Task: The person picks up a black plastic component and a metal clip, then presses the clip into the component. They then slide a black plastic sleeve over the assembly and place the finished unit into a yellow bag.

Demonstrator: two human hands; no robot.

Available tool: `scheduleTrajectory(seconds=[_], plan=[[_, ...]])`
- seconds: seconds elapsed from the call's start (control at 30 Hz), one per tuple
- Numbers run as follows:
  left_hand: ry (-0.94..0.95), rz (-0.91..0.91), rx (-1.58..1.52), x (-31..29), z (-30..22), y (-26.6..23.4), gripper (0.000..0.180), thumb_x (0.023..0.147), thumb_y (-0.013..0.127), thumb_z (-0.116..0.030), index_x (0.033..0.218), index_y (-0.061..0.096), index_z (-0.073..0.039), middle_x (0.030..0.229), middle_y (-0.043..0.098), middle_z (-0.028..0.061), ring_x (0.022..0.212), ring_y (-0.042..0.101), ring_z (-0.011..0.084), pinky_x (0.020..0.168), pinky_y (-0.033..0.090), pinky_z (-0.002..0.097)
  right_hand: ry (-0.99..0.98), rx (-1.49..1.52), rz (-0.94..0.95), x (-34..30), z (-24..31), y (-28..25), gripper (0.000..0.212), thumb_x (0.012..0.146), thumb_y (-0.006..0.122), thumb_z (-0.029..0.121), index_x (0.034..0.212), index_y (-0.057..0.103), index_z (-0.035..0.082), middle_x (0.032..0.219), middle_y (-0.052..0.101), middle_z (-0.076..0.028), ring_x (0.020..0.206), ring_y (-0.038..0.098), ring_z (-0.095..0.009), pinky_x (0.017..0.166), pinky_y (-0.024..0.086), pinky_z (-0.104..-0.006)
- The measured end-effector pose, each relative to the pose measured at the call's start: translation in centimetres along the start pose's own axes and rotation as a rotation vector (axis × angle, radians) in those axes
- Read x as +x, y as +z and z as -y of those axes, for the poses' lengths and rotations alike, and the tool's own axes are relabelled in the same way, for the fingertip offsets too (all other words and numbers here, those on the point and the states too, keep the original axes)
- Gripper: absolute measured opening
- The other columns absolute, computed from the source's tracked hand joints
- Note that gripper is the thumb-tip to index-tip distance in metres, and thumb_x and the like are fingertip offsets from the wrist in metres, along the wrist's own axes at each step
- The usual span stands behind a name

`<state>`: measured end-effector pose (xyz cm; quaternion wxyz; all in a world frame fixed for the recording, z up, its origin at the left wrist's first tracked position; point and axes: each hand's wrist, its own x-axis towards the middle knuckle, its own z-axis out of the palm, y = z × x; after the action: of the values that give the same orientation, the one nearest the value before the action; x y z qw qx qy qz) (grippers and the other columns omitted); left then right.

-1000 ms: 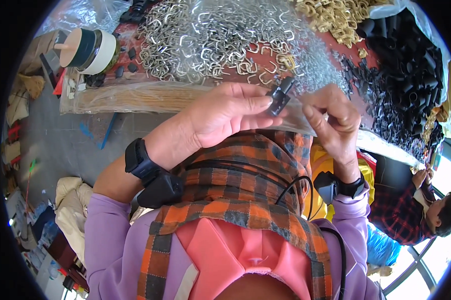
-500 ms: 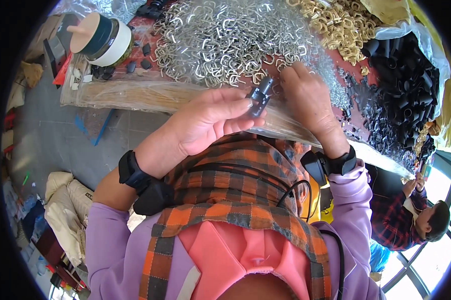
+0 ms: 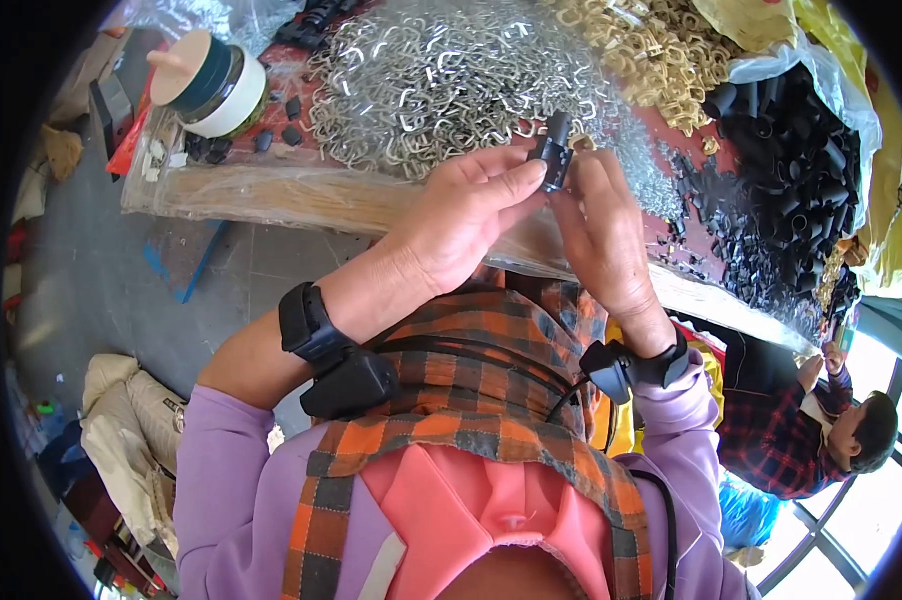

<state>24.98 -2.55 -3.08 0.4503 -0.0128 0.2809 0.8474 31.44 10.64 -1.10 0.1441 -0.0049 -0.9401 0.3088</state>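
Note:
My left hand grips a small black tubular plastic part between thumb and fingers, tilted with its narrow end pointing away from me. Close against its right side is my right hand, its fingers drawn together in a pinch at the part. What lies between those fingertips, if anything, is hidden. Both hands are above the near edge of the table, just in front of a heap of bent silver metal hooks.
Gold-coloured rings are piled behind, black tubular pieces at the right. A lidded jar stands at the far left. The wooden table edge is wrapped in plastic. Another person works at the right.
My right hand has drawn back from the hook heap to the black part, its fingers pinched beside it. My left hand has moved the part slightly right and away from me.

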Motion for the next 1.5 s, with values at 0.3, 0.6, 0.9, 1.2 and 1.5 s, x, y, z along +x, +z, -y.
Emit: scheduleTrajectory(seconds=[0.3,0.6,0.9,1.2,1.5], plan=[[-0.073,0.090,0.044,1.0,-0.1,-0.4,0.025,0.080,0.051,-0.012,0.099,0.049,0.004,0.098,0.053,0.0134,0.095,0.050,0.0190,0.089,0.038,0.0299,0.416,0.745,0.068,-0.5,-2.2,-0.8,0.014,0.077,0.054,0.008,0.086,0.049,-0.001,0.072,0.052,-0.005,0.057,0.046,-0.009,0.050,0.037,-0.0196],[-0.139,0.322,0.164,1.3,-0.6,0.1,0.028,0.082,0.048,-0.018,0.102,0.049,0.003,0.101,0.053,0.0116,0.097,0.049,0.0183,0.089,0.037,0.0279,0.686,1.406,0.318,-1.3,-3.3,-2.3,0.019,0.079,0.054,0.018,0.085,0.053,0.000,0.068,0.052,-0.004,0.049,0.041,-0.005,0.043,0.033,-0.0147],[-0.146,0.301,0.179,0.6,0.3,0.1,0.036,0.080,0.050,-0.015,0.107,0.042,0.006,0.103,0.050,0.0193,0.099,0.048,0.0250,0.088,0.039,0.0296,0.614,1.277,0.320,-3.1,-3.0,-2.8,0.014,0.083,0.048,0.015,0.083,0.050,0.001,0.063,0.046,0.000,0.050,0.037,-0.004,0.044,0.031,-0.0156],[-0.214,0.105,0.166,0.3,0.7,0.1,0.028,0.081,0.048,-0.013,0.105,0.045,0.002,0.097,0.054,0.0135,0.092,0.053,0.0220,0.080,0.045,0.0285,0.336,0.871,0.068,-3.6,-2.4,-3.3,0.012,0.084,0.045,0.014,0.082,0.044,0.002,0.075,0.045,-0.002,0.065,0.041,-0.008,0.058,0.035,-0.0201],[-0.375,0.083,0.118,0.1,0.4,0.8,0.024,0.082,0.047,-0.011,0.103,0.047,0.000,0.093,0.056,0.0102,0.080,0.058,0.0196,0.071,0.049,0.0258,-0.103,0.240,-0.075,-2.4,-1.3,-3.0,0.007,0.077,0.049,0.004,0.082,0.045,0.001,0.090,0.043,-0.012,0.080,0.043,-0.022,0.070,0.036,-0.0287]])
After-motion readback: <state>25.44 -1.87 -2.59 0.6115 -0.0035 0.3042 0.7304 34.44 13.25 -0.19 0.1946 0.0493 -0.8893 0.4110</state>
